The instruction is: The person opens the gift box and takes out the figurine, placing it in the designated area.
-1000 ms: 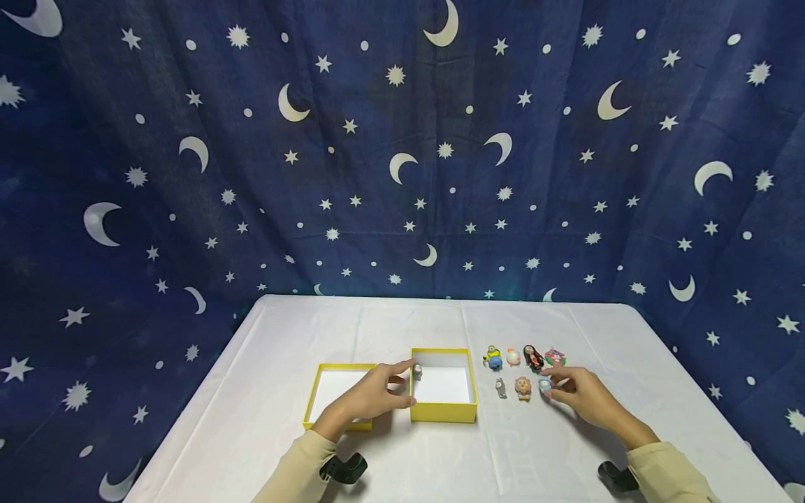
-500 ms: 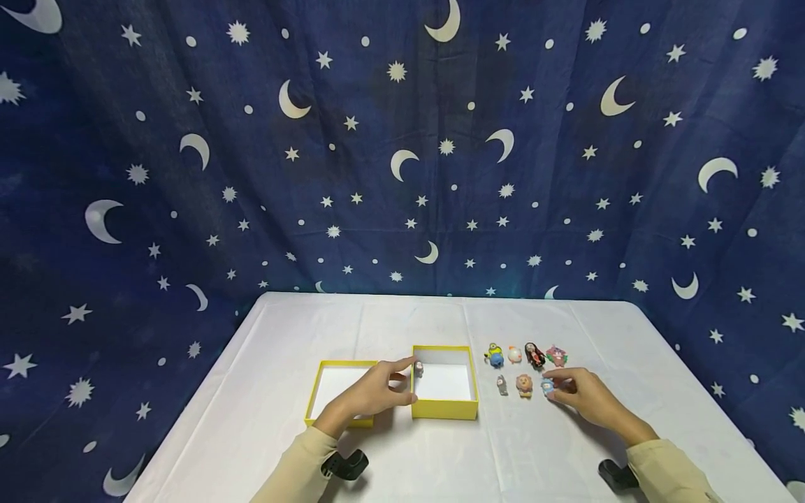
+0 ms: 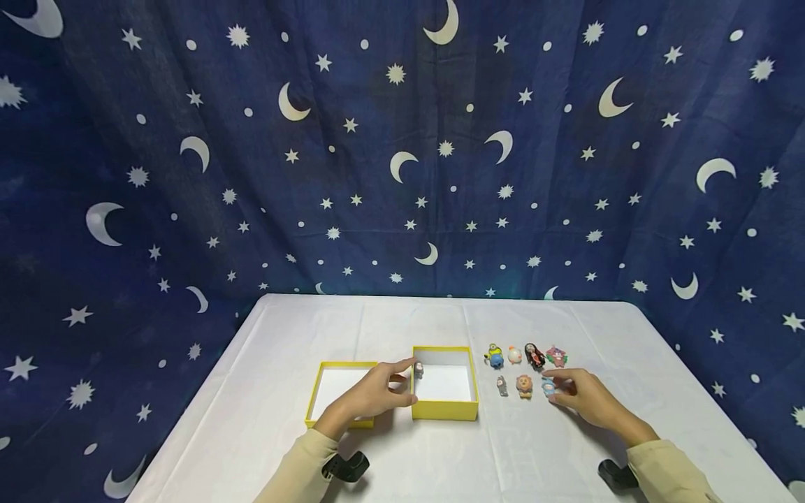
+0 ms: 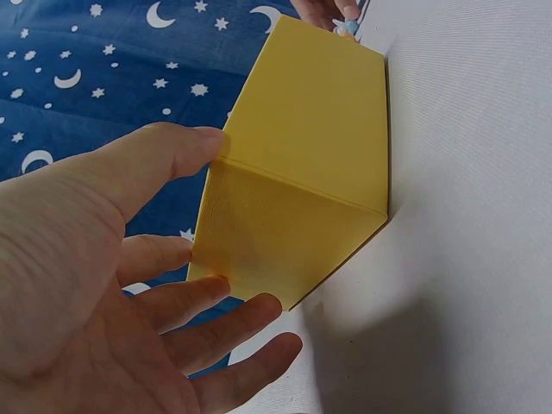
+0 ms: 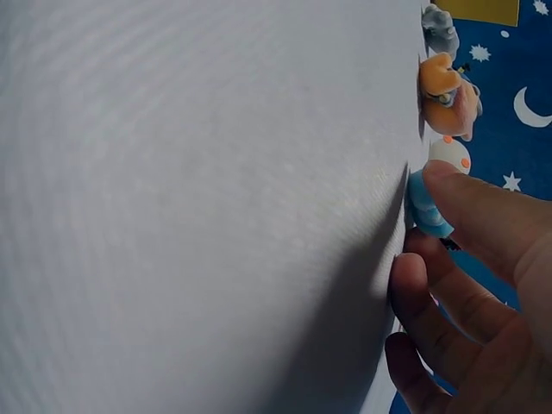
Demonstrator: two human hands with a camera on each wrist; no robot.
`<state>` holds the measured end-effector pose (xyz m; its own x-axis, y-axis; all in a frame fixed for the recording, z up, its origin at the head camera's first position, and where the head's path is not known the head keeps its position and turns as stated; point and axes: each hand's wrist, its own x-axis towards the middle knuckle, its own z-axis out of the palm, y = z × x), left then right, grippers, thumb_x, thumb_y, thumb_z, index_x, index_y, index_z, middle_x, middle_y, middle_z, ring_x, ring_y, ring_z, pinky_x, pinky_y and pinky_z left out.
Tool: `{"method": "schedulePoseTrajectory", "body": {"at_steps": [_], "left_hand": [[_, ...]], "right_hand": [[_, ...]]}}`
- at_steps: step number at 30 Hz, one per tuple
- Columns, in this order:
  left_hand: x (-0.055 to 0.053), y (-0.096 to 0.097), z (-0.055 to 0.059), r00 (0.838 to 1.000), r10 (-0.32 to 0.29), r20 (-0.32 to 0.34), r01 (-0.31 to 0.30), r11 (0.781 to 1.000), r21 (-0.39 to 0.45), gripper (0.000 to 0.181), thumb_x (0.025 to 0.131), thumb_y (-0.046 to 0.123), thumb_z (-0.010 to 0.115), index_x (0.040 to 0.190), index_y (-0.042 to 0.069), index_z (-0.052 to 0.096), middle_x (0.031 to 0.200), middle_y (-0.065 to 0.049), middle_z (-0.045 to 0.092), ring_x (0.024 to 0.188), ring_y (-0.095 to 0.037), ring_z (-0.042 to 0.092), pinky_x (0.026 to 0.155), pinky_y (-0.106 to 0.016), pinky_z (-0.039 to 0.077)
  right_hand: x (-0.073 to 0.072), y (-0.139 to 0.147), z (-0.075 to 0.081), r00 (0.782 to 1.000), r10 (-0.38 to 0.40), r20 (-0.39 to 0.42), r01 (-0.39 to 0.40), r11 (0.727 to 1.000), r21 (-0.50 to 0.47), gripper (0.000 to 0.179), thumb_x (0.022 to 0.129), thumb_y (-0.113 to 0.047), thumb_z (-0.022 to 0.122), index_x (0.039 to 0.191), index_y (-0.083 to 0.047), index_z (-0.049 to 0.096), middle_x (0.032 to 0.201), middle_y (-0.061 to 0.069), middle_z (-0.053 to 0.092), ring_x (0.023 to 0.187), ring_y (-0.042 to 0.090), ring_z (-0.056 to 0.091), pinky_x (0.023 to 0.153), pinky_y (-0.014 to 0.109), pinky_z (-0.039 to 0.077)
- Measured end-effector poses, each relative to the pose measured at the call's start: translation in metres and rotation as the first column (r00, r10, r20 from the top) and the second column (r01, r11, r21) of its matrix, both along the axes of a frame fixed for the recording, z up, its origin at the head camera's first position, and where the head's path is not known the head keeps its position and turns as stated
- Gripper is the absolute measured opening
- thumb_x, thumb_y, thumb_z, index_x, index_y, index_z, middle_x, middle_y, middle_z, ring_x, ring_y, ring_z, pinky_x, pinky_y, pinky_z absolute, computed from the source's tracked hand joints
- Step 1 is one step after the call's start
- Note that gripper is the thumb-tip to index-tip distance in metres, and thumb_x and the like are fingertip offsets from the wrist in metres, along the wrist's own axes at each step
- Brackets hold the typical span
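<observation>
My left hand (image 3: 377, 392) rests its thumb and fingertips against the left side of a yellow box (image 4: 310, 112), near its rim. Its fingers are spread and fairly straight in the left wrist view. Inside the box, by its left wall, stands a small grey figurine (image 3: 418, 369). Over on the right, my right hand (image 3: 588, 398) pinches a light blue figurine (image 5: 424, 205) between thumb and index finger, low at the tabletop. Left of it are a lion-like figurine (image 3: 525, 386) and another grey figurine (image 3: 502, 385).
A yellow-rimmed box lid (image 3: 319, 391) lies left of the box, partly behind my left hand. A back row holds a minion figurine (image 3: 494, 356), a round white figurine (image 3: 515, 355), a long-haired doll (image 3: 534, 356) and a pink-and-green figurine (image 3: 556, 356). White cloth covers the table (image 3: 302, 321).
The blue figurine has shifted very slightly right, away from the lion-like one, with my right hand at it. My left hand stays at the box.
</observation>
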<state>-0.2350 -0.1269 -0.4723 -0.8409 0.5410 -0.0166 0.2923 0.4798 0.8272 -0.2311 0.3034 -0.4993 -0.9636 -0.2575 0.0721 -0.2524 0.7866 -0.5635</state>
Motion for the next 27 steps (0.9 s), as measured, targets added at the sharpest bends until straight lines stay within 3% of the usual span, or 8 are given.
{"method": "schedulePoseTrajectory", "body": {"at_steps": [11, 16, 27], "left_hand": [[0.001, 0.0, 0.001, 1.0, 0.002, -0.003, -0.002, 1.0, -0.011, 0.074, 0.091, 0.02, 0.075, 0.155, 0.004, 0.04, 0.159, -0.015, 0.043, 0.134, -0.036, 0.056, 0.105, -0.047, 0.056], [0.001, 0.0, 0.002, 1.0, -0.002, -0.004, 0.002, 1.0, -0.008, 0.075, 0.091, 0.02, 0.075, 0.155, 0.004, 0.04, 0.159, -0.015, 0.043, 0.134, -0.036, 0.056, 0.105, -0.047, 0.056], [0.0, 0.0, 0.001, 1.0, 0.005, 0.001, -0.005, 1.0, -0.017, 0.074, 0.091, 0.021, 0.076, 0.155, 0.007, 0.041, 0.159, -0.013, 0.044, 0.134, -0.035, 0.057, 0.105, -0.047, 0.056]], "right_hand": [[0.005, 0.006, 0.008, 0.999, 0.021, -0.048, -0.025, 0.997, -0.068, 0.044, 0.083, -0.013, 0.081, 0.121, 0.006, 0.068, 0.095, 0.008, 0.072, 0.072, -0.002, 0.056, 0.062, 0.019, 0.05], [0.006, 0.008, 0.016, 0.999, 0.006, -0.051, -0.01, 0.998, -0.069, 0.045, 0.085, -0.014, 0.08, 0.124, 0.006, 0.067, 0.1, 0.013, 0.073, 0.074, 0.0, 0.056, 0.059, 0.02, 0.048], [0.003, 0.001, 0.03, 0.99, -0.016, -0.139, 0.012, 0.999, -0.031, 0.043, 0.087, -0.016, 0.079, 0.123, 0.005, 0.069, 0.113, 0.02, 0.074, 0.075, -0.002, 0.057, 0.062, 0.021, 0.048]]}}
